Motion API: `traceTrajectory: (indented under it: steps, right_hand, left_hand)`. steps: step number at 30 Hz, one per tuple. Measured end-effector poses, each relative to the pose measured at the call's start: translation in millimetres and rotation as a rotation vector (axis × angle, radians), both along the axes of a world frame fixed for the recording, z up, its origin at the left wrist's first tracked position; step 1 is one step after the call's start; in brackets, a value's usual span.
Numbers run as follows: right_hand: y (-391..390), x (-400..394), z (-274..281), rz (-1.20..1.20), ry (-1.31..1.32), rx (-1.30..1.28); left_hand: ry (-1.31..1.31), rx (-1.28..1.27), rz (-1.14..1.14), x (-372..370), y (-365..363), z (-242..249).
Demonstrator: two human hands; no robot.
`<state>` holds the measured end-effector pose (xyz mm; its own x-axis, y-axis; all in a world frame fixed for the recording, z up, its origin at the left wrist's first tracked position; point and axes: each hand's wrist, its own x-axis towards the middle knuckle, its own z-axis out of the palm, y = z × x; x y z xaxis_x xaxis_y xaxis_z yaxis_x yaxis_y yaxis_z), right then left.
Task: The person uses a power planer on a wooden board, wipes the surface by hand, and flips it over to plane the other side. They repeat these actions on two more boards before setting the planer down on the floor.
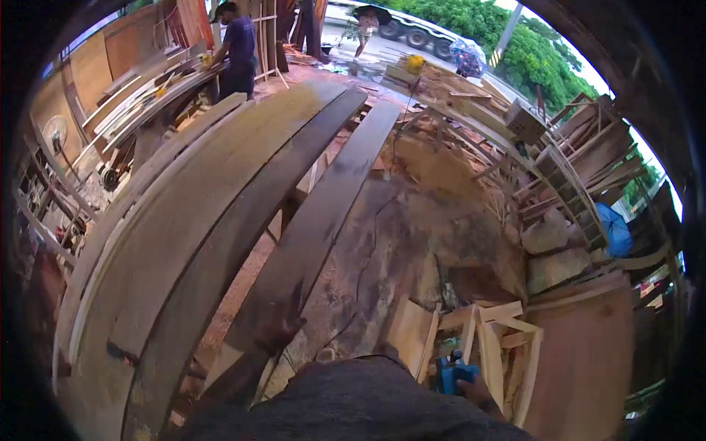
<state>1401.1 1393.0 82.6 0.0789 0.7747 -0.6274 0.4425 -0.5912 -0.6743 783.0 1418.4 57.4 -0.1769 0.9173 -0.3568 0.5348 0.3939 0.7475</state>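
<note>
My right hand (476,389), at the lower right, is closed around a blue electric planer (448,376) with a dark round knob on top. The planer is close by some pale wooden frame pieces (507,345). My left hand (283,329) lies in shadow on the near part of a long dark plank (331,198), its fingers spread. That plank runs away from me beside wider boards (191,198) on the left. A small dark object with a reddish end (121,354) rests on those boards.
A person (239,48) stands at a bench of timber (158,95), far left. Scrap wood (588,154) is heaped at right near a blue umbrella (612,229). A flat brown panel (581,353) stands close on my right. A cord (393,147) hangs to the stained ground (382,250).
</note>
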Motion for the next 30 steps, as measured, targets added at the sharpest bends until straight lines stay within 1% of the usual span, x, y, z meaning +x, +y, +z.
traceTrajectory:
  steps: [1, 2, 3, 4, 5, 6, 7, 9, 12, 13, 15, 18, 19, 20, 21, 24, 27, 30]
  right_hand:
    - [18, 4, -5, 0.002, 0.062, -0.002]
    - [38, 10, -9, 0.006, 0.123, -0.003]
    - [58, 22, -25, 0.069, 0.073, -0.002]
    - [75, 47, -62, 0.129, 0.023, 0.002]
    - [96, 59, -84, 0.187, -0.030, 0.005]
    - [113, 53, -81, 0.150, -0.058, 0.004]
    - [132, 44, -80, 0.136, -0.076, 0.007]
    - [172, 41, -98, 0.147, -0.087, 0.015]
    - [245, 49, -129, 0.157, -0.093, 0.019]
    - [270, 56, -136, 0.157, -0.098, 0.021]
    - [322, 72, -143, 0.157, -0.109, 0.021]
    - [383, 96, -146, 0.145, -0.117, 0.014]
    - [401, 104, -146, 0.142, -0.118, 0.012]
    - [417, 110, -145, 0.140, -0.117, 0.010]
    - [435, 115, -144, 0.133, -0.117, 0.010]
    - [484, 130, -143, 0.122, -0.126, 0.014]
    - [531, 146, -153, 0.117, -0.136, 0.016]
    - [584, 170, -176, 0.145, -0.168, 0.021]
  left_hand:
    - [0.157, 0.021, 0.020, -9, 21, -16]
    - [0.312, 0.043, 0.043, -23, 43, -49]
    - [0.414, 0.054, 0.023, -27, 65, -57]
    - [0.516, 0.063, 0.005, -32, 87, -65]
    - [0.562, 0.056, -0.059, -29, 111, -64]
    - [0.603, 0.047, -0.121, -24, 135, -64]
    - [0.617, 0.071, -0.140, -14, 159, -65]
    - [0.645, 0.107, -0.173, 8, 208, -70]
    - [0.376, 0.353, -0.371, 24, 300, -88]
    - [0.393, 0.363, -0.422, 28, 328, -88]
    - [0.424, 0.384, -0.518, 34, 384, -71]
    - [0.325, -0.004, -0.051, 43, 462, -41]
    - [0.496, 0.014, -0.035, 36, 487, -59]
    - [0.665, 0.030, -0.020, 22, 514, -93]
    - [0.831, 0.053, -0.004, 14, 536, -113]
    - [0.894, 0.103, 0.005, 23, 590, -121]
    - [0.817, 0.093, 0.003, 43, 649, -95]
    - [0.765, 0.117, -0.017, 49, 710, -88]
